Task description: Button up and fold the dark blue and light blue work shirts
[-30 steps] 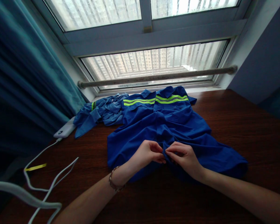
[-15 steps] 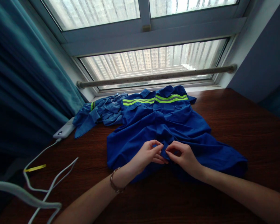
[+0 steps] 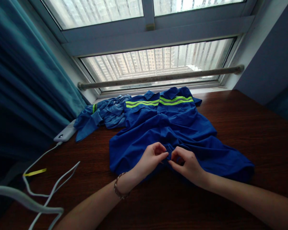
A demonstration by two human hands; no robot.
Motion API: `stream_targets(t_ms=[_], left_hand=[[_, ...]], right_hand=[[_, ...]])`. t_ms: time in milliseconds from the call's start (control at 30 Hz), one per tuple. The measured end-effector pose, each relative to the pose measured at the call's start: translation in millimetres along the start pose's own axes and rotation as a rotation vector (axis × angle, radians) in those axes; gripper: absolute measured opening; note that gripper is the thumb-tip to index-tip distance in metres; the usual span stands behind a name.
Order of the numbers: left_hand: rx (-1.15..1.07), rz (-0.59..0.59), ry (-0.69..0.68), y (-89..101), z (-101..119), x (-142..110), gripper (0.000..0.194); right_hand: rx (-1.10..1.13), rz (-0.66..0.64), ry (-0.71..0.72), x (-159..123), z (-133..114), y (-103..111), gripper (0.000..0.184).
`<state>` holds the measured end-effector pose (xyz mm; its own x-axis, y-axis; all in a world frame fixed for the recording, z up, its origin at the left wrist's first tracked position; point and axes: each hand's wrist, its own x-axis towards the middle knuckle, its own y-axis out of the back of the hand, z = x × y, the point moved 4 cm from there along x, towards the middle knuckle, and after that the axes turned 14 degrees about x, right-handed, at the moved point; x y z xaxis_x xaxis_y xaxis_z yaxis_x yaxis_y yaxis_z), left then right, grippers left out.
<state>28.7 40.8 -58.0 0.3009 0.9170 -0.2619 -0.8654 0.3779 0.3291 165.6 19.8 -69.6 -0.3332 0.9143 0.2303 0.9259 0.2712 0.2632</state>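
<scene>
- The left hand [image 3: 155,156] has thumb and forefinger pinched on the front edge of a blue shirt [image 3: 144,137], at its lower middle.
- The right hand [image 3: 188,164] sits just beside it, fingers curled, thumb and forefinger tips pinched on the same edge.
- The shirt lies under and beyond both hands, its collar end farthest from them and one lower corner spreading out past the right hand; the hands and their shadow hide part of the hem.
- A yellow-and-grey band [image 3: 141,104] crosses the shirt's chest, well beyond the fingertips.
- A crumpled blue garment [image 3: 114,111] lies beyond the left hand and to its left, against the shirt's side.
- Farther left of that hand, a white device [image 3: 65,131] touches this garment, a white cable [image 3: 39,156] plugged into its near end.
- The cable loops over the table [image 3: 230,118] left of the left forearm, with a yellow tie [image 3: 36,172] on it; a thicker white cord [image 3: 21,202] crosses nearer the person.
- A bracelet [image 3: 120,185] circles the left wrist.
- Beyond the shirt, a metal rail [image 3: 158,78] spans the window [image 3: 144,60]; a blue curtain [image 3: 21,83] hangs far left of both hands.
</scene>
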Motion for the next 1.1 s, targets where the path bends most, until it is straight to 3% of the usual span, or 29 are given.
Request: stream_targets(t_ms=[433,500,633,700,800,900,967,1100], left_hand=[[-0.154,-0.104,0.051,-5.5,-2.4,-1.8,0.027],[-0.126,-0.118,0.017,-6.5,-1.2,-2.3,0.027],[0.025,-0.143,-0.137,-6.3,11.2,-7.4,0.023],[0.141,-0.159,-0.201,-3.5,21.2,-13.4,0.023],[0.371,-0.176,-0.243,6.5,32.0,-27.8,0.027],[0.635,-0.167,-0.279,23.5,26.8,-50.8,0.035],[0.81,-0.139,-0.319,37.3,10.8,-70.1,0.044],[1.169,0.028,-0.356,68.6,-45.3,-103.2,0.061]], right_hand=[[0.12,-0.026,-0.049,2.4,4.7,0.4,0.025],[0.258,-0.045,-0.147,2.6,9.1,-0.8,0.03],[0.749,-0.131,-0.562,1.9,21.4,-9.2,0.03],[0.853,-0.206,-0.669,4.9,17.6,-8.8,0.028],[0.637,-0.349,-0.606,11.4,0.1,9.2,0.027],[0.139,-0.364,-0.352,4.8,-16.9,51.0,0.022],[-0.194,-0.309,-0.19,-15.7,-17.5,84.3,0.021],[-0.613,-0.124,-0.112,-82.6,18.1,142.1,0.06]])
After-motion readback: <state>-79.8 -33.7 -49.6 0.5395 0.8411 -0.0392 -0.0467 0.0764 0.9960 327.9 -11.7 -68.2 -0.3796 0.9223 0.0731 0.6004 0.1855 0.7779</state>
